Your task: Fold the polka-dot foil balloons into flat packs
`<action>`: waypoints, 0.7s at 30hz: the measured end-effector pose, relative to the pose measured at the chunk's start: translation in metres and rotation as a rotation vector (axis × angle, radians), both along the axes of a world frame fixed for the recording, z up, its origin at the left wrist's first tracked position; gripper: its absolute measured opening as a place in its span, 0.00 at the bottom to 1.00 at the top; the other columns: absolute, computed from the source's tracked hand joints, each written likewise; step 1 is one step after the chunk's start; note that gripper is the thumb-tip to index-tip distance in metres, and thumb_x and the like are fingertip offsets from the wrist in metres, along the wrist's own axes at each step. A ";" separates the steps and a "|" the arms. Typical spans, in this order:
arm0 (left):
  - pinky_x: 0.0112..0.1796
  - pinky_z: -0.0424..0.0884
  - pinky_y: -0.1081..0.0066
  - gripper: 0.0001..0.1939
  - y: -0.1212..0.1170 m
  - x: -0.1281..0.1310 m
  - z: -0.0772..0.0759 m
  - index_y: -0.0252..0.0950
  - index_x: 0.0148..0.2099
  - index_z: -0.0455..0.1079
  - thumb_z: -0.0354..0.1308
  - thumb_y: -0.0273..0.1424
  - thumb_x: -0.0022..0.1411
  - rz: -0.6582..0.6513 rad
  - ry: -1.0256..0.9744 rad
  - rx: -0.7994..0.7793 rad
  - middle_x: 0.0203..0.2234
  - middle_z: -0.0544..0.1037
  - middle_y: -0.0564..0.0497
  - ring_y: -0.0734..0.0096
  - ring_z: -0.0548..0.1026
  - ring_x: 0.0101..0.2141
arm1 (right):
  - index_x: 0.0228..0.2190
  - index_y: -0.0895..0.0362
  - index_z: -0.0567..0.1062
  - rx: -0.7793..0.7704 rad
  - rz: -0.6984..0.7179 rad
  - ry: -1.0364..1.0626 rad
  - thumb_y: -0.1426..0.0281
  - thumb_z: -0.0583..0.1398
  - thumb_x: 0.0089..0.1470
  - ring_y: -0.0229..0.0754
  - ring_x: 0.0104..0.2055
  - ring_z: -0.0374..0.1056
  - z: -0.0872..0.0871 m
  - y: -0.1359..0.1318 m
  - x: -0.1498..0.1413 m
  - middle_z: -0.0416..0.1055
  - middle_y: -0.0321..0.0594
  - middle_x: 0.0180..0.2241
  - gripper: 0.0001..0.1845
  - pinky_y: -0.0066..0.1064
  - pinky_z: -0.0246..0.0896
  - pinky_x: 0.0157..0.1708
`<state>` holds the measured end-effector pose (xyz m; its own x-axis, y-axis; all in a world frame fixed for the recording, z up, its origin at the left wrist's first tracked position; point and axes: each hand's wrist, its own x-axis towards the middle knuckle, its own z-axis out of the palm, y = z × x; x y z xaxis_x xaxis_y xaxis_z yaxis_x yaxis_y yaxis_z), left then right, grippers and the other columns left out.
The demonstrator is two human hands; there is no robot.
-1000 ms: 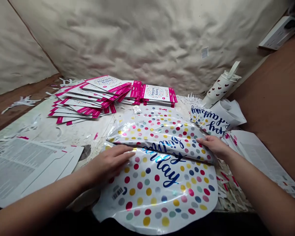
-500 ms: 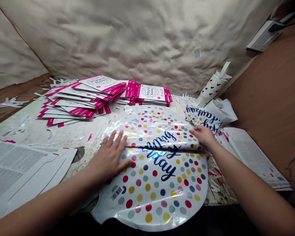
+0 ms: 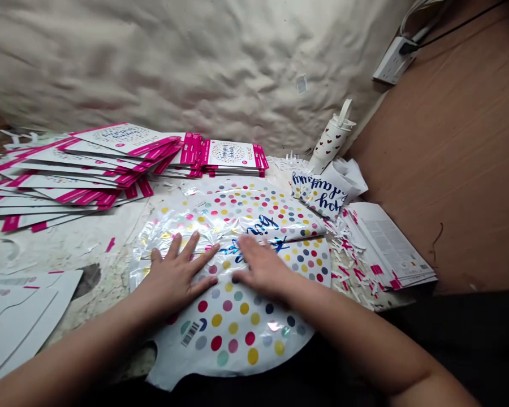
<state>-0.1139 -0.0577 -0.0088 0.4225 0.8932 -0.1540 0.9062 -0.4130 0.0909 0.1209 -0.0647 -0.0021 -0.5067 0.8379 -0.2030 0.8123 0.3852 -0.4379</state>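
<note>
A flat white foil balloon (image 3: 237, 316) with coloured dots and blue lettering lies on the table in front of me, its far half folded toward me. My left hand (image 3: 176, 277) lies flat on its left part, fingers spread. Pressing flat on the fold at the middle, over the blue lettering, is my right hand (image 3: 263, 268), also open. Neither hand holds anything.
Stacks of pink-and-white cards (image 3: 110, 158) fill the far left of the table. A folded balloon (image 3: 322, 198) and a heart-printed bottle (image 3: 331, 138) stand at the back right. Printed sheets (image 3: 390, 243) lie at the right, more sheets (image 3: 17, 316) at the left. A brown board (image 3: 449, 147) borders the right.
My right hand slid from the balloon's right edge to the middle of the fold. My left hand stays flat on the left part. The view shifted to the right.
</note>
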 end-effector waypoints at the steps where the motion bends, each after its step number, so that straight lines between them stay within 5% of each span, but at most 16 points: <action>1: 0.46 0.46 0.31 0.33 0.001 0.001 0.002 0.54 0.63 0.48 0.42 0.56 0.57 0.004 -0.004 -0.004 0.64 0.45 0.42 0.29 0.41 0.59 | 0.62 0.60 0.42 0.002 -0.147 -0.080 0.50 0.44 0.57 0.47 0.66 0.32 -0.002 -0.005 0.030 0.35 0.44 0.65 0.40 0.47 0.26 0.62; 4: 0.47 0.48 0.33 0.33 0.003 0.012 0.009 0.52 0.63 0.48 0.41 0.56 0.58 0.009 -0.024 -0.012 0.63 0.46 0.42 0.30 0.42 0.59 | 0.61 0.68 0.47 0.106 -0.646 -0.351 0.55 0.44 0.59 0.54 0.65 0.36 -0.003 -0.022 0.108 0.39 0.53 0.64 0.38 0.49 0.32 0.61; 6: 0.51 0.46 0.37 0.36 0.003 0.029 0.012 0.43 0.65 0.47 0.41 0.54 0.59 -0.013 -0.055 0.062 0.63 0.45 0.39 0.35 0.41 0.61 | 0.61 0.66 0.50 0.235 -0.600 -0.382 0.58 0.44 0.60 0.54 0.64 0.39 -0.004 -0.034 0.127 0.46 0.53 0.62 0.34 0.47 0.36 0.60; 10: 0.55 0.45 0.45 0.43 0.001 0.067 0.011 0.27 0.65 0.45 0.41 0.55 0.59 -0.118 -0.076 0.084 0.63 0.42 0.33 0.40 0.40 0.61 | 0.60 0.48 0.52 0.272 -0.355 -0.318 0.49 0.46 0.56 0.57 0.62 0.47 -0.008 -0.041 0.097 0.54 0.47 0.59 0.33 0.48 0.45 0.56; 15: 0.54 0.44 0.43 0.45 -0.004 0.079 0.002 0.32 0.65 0.47 0.41 0.59 0.56 -0.108 -0.092 -0.031 0.63 0.44 0.34 0.38 0.40 0.61 | 0.61 0.50 0.48 0.226 -0.651 -0.322 0.45 0.41 0.55 0.59 0.54 0.58 0.005 -0.023 0.075 0.62 0.53 0.52 0.38 0.47 0.55 0.48; 18: 0.55 0.42 0.42 0.46 -0.004 0.075 -0.002 0.33 0.65 0.47 0.41 0.60 0.54 -0.102 -0.108 -0.030 0.63 0.43 0.35 0.38 0.39 0.61 | 0.61 0.51 0.50 0.226 -0.535 -0.285 0.46 0.41 0.56 0.56 0.51 0.60 0.010 -0.022 0.070 0.65 0.53 0.47 0.37 0.45 0.54 0.48; 21: 0.54 0.42 0.42 0.46 -0.003 0.074 -0.003 0.33 0.65 0.47 0.42 0.59 0.55 -0.108 -0.110 -0.015 0.63 0.43 0.35 0.37 0.39 0.61 | 0.60 0.50 0.53 0.180 -0.483 -0.249 0.43 0.45 0.52 0.61 0.58 0.51 0.004 -0.020 0.062 0.58 0.53 0.55 0.40 0.49 0.45 0.54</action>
